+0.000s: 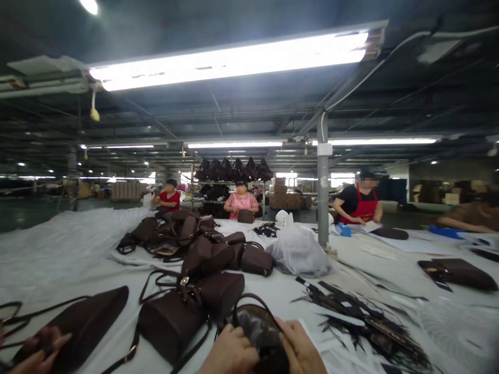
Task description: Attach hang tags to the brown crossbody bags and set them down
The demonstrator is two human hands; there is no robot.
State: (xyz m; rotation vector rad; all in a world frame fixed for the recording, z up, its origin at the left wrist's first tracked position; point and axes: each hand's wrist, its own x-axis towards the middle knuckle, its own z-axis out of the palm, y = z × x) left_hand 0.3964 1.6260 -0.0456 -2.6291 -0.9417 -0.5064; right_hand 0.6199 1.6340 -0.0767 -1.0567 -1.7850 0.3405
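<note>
A dark bag (255, 324) with a raised handle stands at the bottom centre, between my two hands. My left hand (230, 350) is closed at the bag's left side, its curled fingers at the opening. My right hand (300, 345) grips the bag's right side, fingers wrapped round its edge. What lies inside the bag is too dark to make out. Just beyond and to the left, brown bags (169, 319) with straps lie on the white-covered table (268, 296), touching one another.
A heap of brown bags (183, 228) lies further back. White plastic bag (298, 252) stands beside a metal post (323, 182). Dark straps with tags (362, 317) lie right. Another person's hands (39, 350) hold a bag at lower left. Several people work across the table.
</note>
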